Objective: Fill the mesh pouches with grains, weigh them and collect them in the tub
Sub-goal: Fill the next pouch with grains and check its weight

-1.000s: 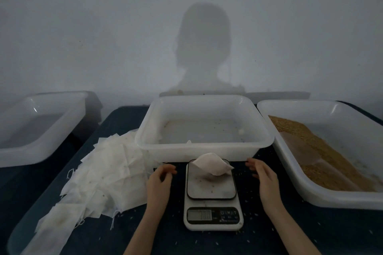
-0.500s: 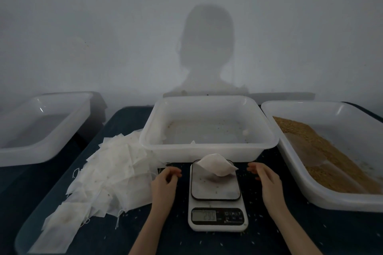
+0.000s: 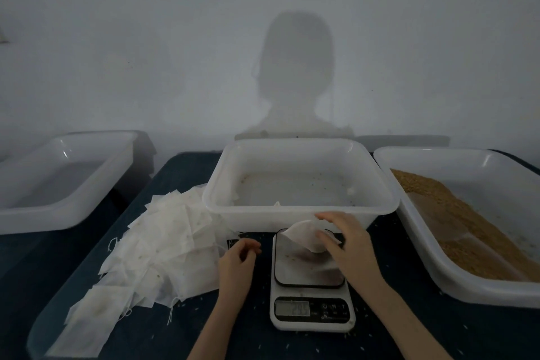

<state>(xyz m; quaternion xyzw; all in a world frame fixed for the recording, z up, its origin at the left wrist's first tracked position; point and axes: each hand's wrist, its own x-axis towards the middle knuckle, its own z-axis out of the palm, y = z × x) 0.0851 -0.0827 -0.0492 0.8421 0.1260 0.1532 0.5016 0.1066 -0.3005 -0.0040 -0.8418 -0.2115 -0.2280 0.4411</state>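
Centrally, a small white filled mesh pouch sits on the steel platform of the white digital kitchen scale, lower middle of the frame. The right hand takes it, thumb and fingers closing on its right end; the left hand lies loosely curled and empty just left of the scale. Judged soft, light and shape-shifting, the pouch is best pinched at its gathered top, lest grains leak. Directly behind stands the translucent white plastic collection tub, its near wall to be cleared. A heap of flat empty white pouches lies lower left, a tub of brown grains right, another translucent tub far left, on the dark blue counter.
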